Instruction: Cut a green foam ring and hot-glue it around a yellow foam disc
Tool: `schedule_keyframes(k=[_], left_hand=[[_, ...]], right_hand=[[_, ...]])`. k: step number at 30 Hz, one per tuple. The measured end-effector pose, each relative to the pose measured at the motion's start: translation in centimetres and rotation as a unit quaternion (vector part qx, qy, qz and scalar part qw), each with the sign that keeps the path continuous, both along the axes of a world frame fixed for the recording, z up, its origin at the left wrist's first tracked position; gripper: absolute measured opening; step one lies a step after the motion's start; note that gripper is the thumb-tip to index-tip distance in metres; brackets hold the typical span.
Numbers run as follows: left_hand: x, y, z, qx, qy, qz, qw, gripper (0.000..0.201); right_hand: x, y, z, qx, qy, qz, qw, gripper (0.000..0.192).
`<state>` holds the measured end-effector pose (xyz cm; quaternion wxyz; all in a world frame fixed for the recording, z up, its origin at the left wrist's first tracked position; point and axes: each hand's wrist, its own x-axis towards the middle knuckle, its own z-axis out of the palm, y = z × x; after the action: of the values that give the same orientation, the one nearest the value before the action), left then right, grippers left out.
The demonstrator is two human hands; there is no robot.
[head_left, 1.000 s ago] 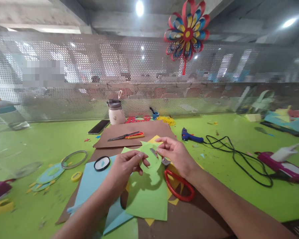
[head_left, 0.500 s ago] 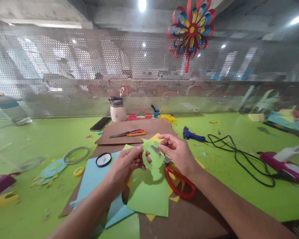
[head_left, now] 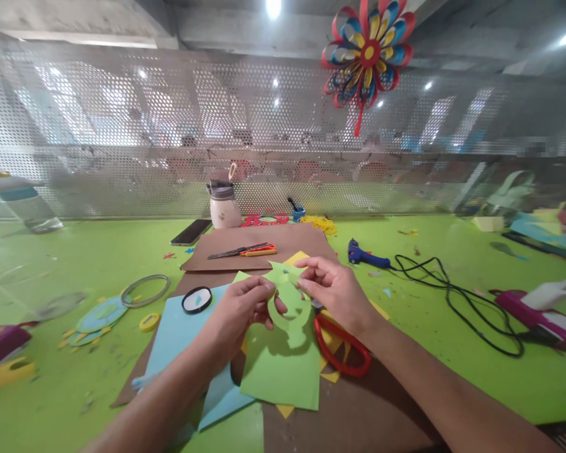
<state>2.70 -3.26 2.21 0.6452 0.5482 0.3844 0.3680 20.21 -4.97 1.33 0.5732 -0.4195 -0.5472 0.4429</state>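
My left hand (head_left: 248,297) is closed on the left edge of a light green paper cut-out (head_left: 291,305) with a curved outline. On its right side, the closed fingertips of my right hand (head_left: 332,290) pinch the same piece. Beneath it a larger sheet of green paper (head_left: 280,376) lies flat and catches its shadow. Scissors with a red handle (head_left: 343,353) rest below my right hand, their blades mostly hidden by the cut-out and the hand. Yellow paper (head_left: 330,376) shows around the green sheet.
Brown card (head_left: 358,415) lies underneath, with blue paper (head_left: 170,333) and a black-rimmed disc (head_left: 197,300) to the left. Farther back are orange-handled scissors (head_left: 259,250), a phone (head_left: 191,232) and a bottle (head_left: 225,207). A blue glue gun (head_left: 368,255) trails a black cable (head_left: 453,286) rightward.
The cut-out has tilted slightly between my hands and covers more of the scissor blade. My left fingers have shifted a little on its edge. The red-handled scissors stay where they were.
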Motion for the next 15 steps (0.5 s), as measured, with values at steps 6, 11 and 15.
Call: schedule_keyframes(k=[6, 11, 15], left_hand=[[0.02, 0.09, -0.10, 0.018, 0.009, 0.005, 1.000, 0.019], [0.21, -0.06, -0.04, 0.033, -0.001, 0.027, 0.999, 0.019], [0.41, -0.39, 0.09, 0.049, -0.005, 0.049, 0.998, 0.019]], right_hand=[[-0.08, 0.20, -0.01, -0.025, 0.040, 0.007, 0.999, 0.020], [-0.13, 0.49, -0.50, -0.063, 0.073, 0.012, 0.995, 0.034], [-0.11, 0.76, -0.64, -0.060, 0.060, -0.027, 0.996, 0.039]])
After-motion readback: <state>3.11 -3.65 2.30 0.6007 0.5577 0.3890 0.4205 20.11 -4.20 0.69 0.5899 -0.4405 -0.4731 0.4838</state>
